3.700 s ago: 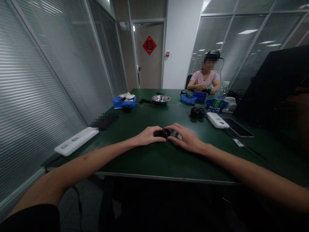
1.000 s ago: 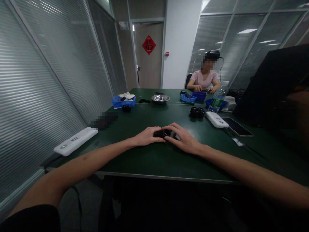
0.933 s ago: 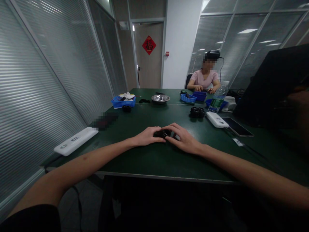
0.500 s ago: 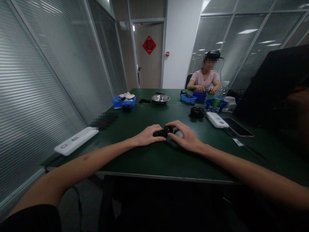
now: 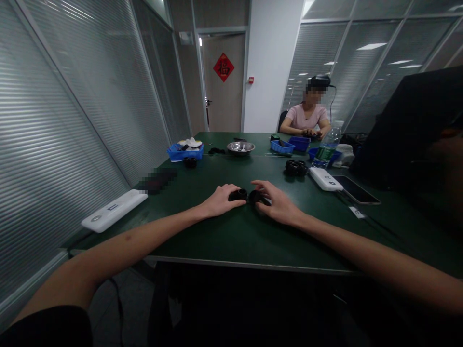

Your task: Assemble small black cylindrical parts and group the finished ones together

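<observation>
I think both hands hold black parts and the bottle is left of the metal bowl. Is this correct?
The side is wrong: the head view shows the bottle to the right of the metal bowl. The left hand and right hand each hold a black part.

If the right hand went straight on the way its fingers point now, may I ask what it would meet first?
Probably the black piece in the left hand: the right hand points toward it, with another black part in its grasp. Depth is hard to judge from this view.
</observation>
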`<action>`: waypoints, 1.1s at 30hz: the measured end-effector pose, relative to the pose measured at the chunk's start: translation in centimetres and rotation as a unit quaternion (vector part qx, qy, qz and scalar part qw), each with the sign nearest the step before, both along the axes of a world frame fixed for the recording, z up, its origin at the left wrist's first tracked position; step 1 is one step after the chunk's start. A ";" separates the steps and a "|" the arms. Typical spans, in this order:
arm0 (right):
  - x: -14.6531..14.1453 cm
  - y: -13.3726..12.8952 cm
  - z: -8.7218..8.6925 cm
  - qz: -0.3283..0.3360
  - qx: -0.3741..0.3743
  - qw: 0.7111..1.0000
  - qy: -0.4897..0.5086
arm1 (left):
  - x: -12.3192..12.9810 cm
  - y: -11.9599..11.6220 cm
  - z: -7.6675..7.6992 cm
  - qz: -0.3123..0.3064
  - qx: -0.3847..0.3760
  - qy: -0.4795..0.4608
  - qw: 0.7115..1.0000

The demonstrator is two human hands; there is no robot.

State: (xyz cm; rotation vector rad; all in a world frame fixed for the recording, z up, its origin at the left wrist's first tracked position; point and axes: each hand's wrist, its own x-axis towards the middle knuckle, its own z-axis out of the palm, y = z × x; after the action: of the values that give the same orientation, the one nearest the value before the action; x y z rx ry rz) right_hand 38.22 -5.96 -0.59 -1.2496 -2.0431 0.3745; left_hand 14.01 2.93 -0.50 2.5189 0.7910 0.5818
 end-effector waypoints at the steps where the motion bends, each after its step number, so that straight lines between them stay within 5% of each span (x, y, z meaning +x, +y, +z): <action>1: 0.0 0.0 0.1 -0.003 0.000 1.000 -0.015 | 0.0 -0.1 0.1 0.007 0.004 0.005 1.000; 12: 0.4 0.5 -0.4 -0.094 -0.040 0.980 -0.169 | -0.1 0.8 -0.3 0.109 0.059 0.072 0.990; 19: 0.4 0.5 -0.7 -0.131 -0.124 0.952 -0.248 | -0.5 1.5 -1.1 0.091 0.057 0.161 0.981; 33: 0.6 0.6 -0.7 -0.123 -0.115 0.951 -0.261 | -0.6 1.6 -1.0 0.062 0.079 0.192 0.976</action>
State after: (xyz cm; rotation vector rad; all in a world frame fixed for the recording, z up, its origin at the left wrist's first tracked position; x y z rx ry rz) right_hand 38.81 -5.39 -1.26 -1.8840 -2.2767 0.1761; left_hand 13.36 4.52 -1.51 2.7865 1.0815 0.1987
